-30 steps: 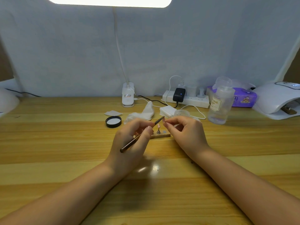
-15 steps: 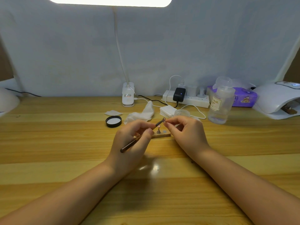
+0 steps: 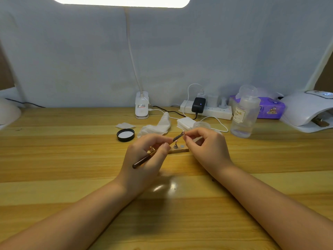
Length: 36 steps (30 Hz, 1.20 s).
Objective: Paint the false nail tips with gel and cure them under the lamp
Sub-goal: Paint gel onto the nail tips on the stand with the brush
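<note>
Barely anything has shifted over the last second: both hands sit in the same spot above the middle of the desk (image 3: 54, 159), and the brush tip has only nudged a touch closer to the right fingertips.

Going from the left, a black lid (image 3: 125, 134) lies flat with a small white pad just behind it and a crumpled white cloth (image 3: 156, 126) to its right. The left hand (image 3: 144, 159) pinches a dark brush (image 3: 156, 150) between thumb and fingers; its handle runs from low left up to the right, so the bristle end points straight at the other hand. The right hand (image 3: 207, 148) pinches a tiny nail tip (image 3: 183, 132) at its fingertips, right where the bristles meet it. The two appear to touch, though the tip is too small to read clearly. Below them on the desk lies a small wooden holder (image 3: 178, 150) with a little stand on it.

Judging by this, painting is under way and curing has not begun. The curing lamp (image 3: 306, 110) stands at the far right edge, well apart, nearer the right hand. A clear bottle (image 3: 243, 116) and a power strip (image 3: 207, 110) sit between, against a pale fabric backdrop.
</note>
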Each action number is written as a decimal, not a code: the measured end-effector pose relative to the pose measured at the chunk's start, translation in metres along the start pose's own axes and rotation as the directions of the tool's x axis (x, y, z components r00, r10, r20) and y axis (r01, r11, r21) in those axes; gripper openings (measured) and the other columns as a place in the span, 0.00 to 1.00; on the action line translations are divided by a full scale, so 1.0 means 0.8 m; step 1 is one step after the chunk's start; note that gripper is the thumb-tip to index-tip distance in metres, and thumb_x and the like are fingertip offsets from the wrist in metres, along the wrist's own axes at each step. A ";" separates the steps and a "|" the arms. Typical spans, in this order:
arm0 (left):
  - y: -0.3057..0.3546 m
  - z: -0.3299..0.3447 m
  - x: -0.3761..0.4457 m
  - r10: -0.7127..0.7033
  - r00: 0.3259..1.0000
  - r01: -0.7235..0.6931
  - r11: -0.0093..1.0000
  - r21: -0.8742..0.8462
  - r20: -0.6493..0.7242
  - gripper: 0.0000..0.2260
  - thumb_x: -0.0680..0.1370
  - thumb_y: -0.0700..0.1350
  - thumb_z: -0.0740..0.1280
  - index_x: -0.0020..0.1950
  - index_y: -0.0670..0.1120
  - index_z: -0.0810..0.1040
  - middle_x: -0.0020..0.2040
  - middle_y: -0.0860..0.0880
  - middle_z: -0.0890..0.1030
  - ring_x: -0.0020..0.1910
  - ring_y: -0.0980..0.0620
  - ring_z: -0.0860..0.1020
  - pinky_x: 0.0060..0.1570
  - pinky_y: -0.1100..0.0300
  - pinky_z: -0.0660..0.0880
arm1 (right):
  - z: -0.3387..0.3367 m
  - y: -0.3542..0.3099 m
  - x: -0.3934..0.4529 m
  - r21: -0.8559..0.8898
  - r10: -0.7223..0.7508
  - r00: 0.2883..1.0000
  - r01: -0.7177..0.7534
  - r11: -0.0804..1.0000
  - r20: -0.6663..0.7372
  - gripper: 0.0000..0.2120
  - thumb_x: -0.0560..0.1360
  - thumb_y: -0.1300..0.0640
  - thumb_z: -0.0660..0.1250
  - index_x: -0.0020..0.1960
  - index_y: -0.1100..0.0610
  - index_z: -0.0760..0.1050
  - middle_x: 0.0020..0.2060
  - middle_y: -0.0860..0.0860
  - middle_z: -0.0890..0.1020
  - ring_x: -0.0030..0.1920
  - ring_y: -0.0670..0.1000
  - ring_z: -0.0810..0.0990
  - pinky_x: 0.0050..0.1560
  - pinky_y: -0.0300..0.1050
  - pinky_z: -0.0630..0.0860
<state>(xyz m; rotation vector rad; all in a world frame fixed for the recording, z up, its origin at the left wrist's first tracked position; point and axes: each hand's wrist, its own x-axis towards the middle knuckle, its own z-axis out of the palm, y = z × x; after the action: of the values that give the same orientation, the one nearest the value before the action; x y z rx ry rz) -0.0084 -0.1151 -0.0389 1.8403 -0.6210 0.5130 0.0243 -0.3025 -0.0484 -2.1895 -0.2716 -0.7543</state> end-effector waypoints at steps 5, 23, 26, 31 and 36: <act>0.001 -0.001 -0.001 0.000 0.999 -0.001 1.000 -0.020 -0.036 0.11 0.74 0.51 0.63 0.48 0.48 0.82 0.41 0.53 0.83 0.45 0.52 0.80 0.45 0.67 0.72 | 0.000 0.000 0.000 0.006 0.011 1.000 -0.011 1.000 -0.003 0.03 0.74 0.55 0.70 0.47 0.50 0.82 0.37 0.40 0.81 0.34 0.46 0.79 0.39 0.52 0.79; 0.001 0.000 0.000 0.020 1.000 -0.020 1.000 0.014 -0.003 0.09 0.77 0.45 0.65 0.53 0.46 0.83 0.45 0.52 0.84 0.46 0.54 0.81 0.45 0.69 0.72 | -0.001 0.000 0.000 -0.012 -0.017 0.999 0.018 1.000 0.029 0.05 0.74 0.55 0.71 0.49 0.50 0.82 0.37 0.37 0.79 0.35 0.44 0.77 0.39 0.45 0.78; 0.000 -0.001 -0.001 -0.005 1.000 0.005 1.000 -0.013 0.014 0.10 0.75 0.50 0.64 0.50 0.48 0.83 0.43 0.53 0.84 0.46 0.51 0.81 0.45 0.60 0.76 | -0.001 0.001 0.000 -0.006 -0.014 1.000 0.014 1.000 0.023 0.04 0.74 0.56 0.71 0.48 0.50 0.83 0.35 0.37 0.78 0.33 0.43 0.76 0.38 0.45 0.77; 0.003 -0.001 -0.002 0.002 1.000 -0.004 0.999 -0.048 -0.031 0.11 0.75 0.52 0.62 0.48 0.50 0.81 0.42 0.55 0.83 0.45 0.53 0.81 0.45 0.62 0.77 | -0.001 0.001 0.001 0.010 -0.015 1.000 0.014 1.000 0.015 0.04 0.74 0.55 0.71 0.48 0.50 0.83 0.35 0.37 0.78 0.33 0.44 0.77 0.38 0.45 0.78; -0.001 0.002 0.000 0.006 1.000 -0.006 1.000 -0.015 -0.010 0.09 0.77 0.46 0.66 0.54 0.47 0.83 0.45 0.54 0.84 0.48 0.54 0.81 0.46 0.67 0.73 | 0.000 0.001 0.001 0.001 -0.020 1.000 0.020 1.000 0.021 0.04 0.74 0.55 0.71 0.49 0.50 0.82 0.36 0.38 0.79 0.34 0.44 0.77 0.39 0.46 0.78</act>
<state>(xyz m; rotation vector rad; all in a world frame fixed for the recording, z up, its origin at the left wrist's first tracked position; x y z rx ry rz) -0.0081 -0.1162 -0.0398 1.8213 -0.6223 0.5200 0.0252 -0.3030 -0.0482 -2.1982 -0.3042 -0.7425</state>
